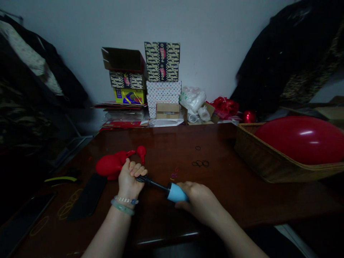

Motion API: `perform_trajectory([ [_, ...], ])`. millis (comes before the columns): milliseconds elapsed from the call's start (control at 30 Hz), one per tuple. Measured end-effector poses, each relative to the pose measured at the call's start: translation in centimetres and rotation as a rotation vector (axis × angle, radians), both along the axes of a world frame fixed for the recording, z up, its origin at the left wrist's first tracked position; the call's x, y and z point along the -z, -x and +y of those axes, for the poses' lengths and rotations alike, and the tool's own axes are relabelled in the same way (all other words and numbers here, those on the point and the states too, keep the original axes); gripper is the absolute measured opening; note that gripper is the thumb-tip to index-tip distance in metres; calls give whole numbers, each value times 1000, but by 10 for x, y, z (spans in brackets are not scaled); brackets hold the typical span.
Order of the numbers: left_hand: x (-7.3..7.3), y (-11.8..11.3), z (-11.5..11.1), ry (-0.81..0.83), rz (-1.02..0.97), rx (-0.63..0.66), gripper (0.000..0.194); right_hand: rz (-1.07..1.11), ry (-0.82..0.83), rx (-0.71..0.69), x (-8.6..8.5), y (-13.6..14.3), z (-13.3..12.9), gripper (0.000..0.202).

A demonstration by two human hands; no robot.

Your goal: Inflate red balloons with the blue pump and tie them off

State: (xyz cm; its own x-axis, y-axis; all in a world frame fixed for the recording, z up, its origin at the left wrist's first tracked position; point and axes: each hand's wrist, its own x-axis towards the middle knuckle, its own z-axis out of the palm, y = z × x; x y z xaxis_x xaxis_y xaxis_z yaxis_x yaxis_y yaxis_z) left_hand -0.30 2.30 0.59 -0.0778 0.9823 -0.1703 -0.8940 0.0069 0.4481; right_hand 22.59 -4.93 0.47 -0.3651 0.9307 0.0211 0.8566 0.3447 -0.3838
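Observation:
A balloon pump with a light blue barrel (177, 192) and a thin black rod (159, 185) is held between both hands above the table. My left hand (133, 172), with bracelets at its wrist, is closed around the black end of the pump. The fingers of my right hand (197, 199) wrap round the blue barrel; its far end is hidden in the palm. The rod is drawn out of the barrel. Just beyond my left hand lie limp red balloons (109, 166), with a single red balloon (141, 152) beside them.
A wicker basket (260, 168) at right holds a large inflated red balloon (301, 138). Black bands (201, 163) lie mid-table. Yellowish rubber bands (68, 208), a dark flat object (90, 197) and a phone-like slab (27, 218) lie at left. Stacked boxes (163, 71) stand by the wall.

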Motion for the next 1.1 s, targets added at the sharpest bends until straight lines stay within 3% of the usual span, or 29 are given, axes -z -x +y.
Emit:
perform_trajectory([
  [200,6,-10,5,42,-8,-47,46,5,-131,60,14,4,4,58],
  [367,3,-16,-1,2,-3,-53,47,84,-263,114,24,20,1,64],
  [767,1,-38,-15,-44,25,-63,48,167,-271,134,26,35,-5,60],
  [1100,-4,-23,-12,-25,21,-43,48,206,-164,52,18,26,-2,63],
])
